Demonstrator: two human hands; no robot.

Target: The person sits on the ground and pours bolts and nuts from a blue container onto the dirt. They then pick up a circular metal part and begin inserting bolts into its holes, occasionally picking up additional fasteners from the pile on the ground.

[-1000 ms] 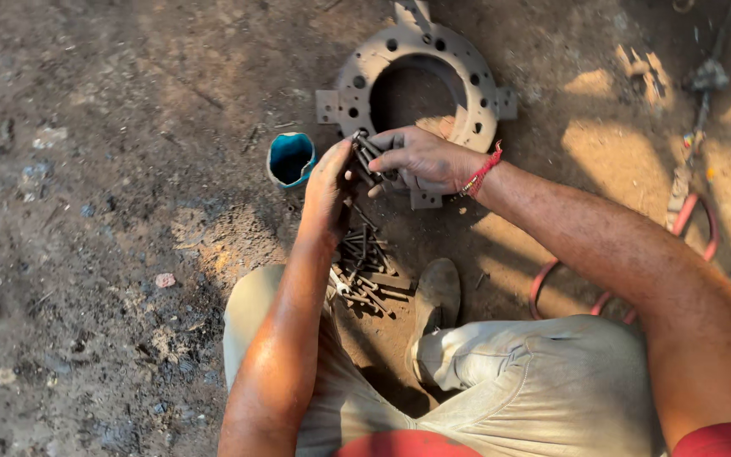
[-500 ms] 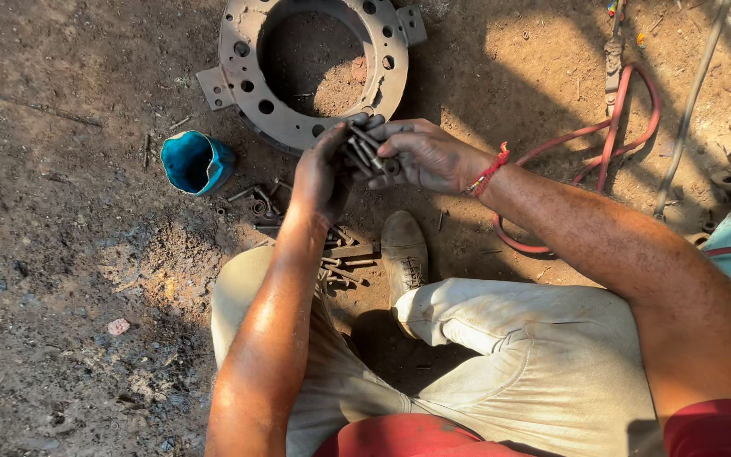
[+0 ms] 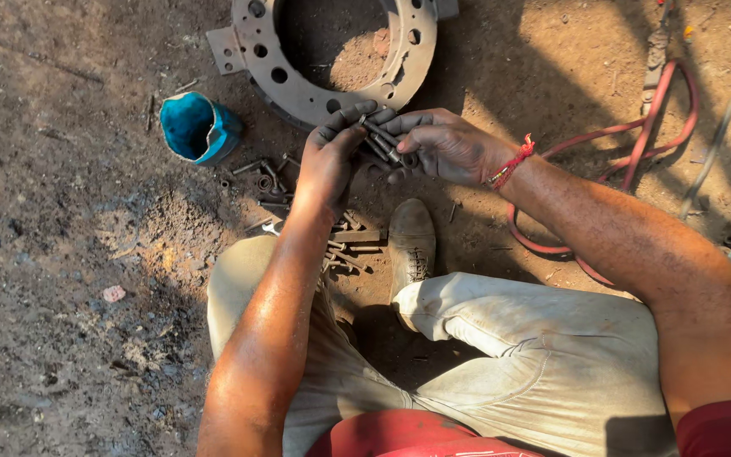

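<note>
left hand pinches bolts | right hand cups the same bundle, just below the ring | bolts: stiff steel, small, greasy, likely slippery; grip mid-shank | spare bolts on ground by shoe | cup left

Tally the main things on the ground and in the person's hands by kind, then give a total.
Metal ring plate: 1
Blue cup: 1
Red hose: 1
Shoe: 1
Bunch of bolts, held in left hand and right hand: 1
Total: 5
</note>
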